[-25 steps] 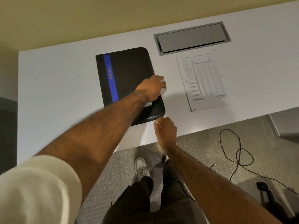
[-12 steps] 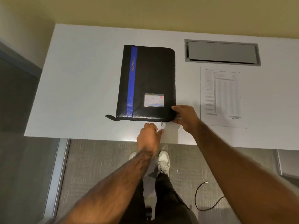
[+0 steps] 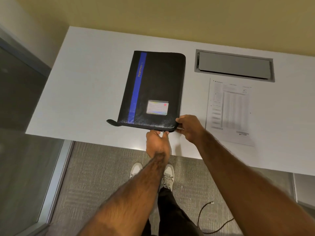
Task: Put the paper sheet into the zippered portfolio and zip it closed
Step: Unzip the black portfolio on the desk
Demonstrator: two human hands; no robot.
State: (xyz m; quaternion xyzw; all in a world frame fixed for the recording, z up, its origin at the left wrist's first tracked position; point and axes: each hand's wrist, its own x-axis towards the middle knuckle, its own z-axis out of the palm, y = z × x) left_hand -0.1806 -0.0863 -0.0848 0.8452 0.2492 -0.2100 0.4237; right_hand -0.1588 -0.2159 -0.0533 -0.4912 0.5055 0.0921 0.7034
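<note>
A black zippered portfolio (image 3: 156,89) with a blue stripe and a small label card lies closed on the white desk (image 3: 88,86). My left hand (image 3: 157,142) pinches the zipper pull (image 3: 163,132) at the portfolio's near edge, close to the near right corner. My right hand (image 3: 189,127) grips that near right corner of the portfolio. The printed paper sheet (image 3: 230,109) lies flat on the desk to the right of the portfolio, apart from both hands.
A grey recessed cable hatch (image 3: 234,65) sits in the desk behind the sheet. The desk's front edge runs just below my hands. Below are carpet, my shoes (image 3: 167,176) and a black cable (image 3: 214,223). A glass partition stands at the left.
My view has swung so the portfolio now lies square in front. My left hand left the cover and took the zipper pull; my right hand moved to the near right corner.
</note>
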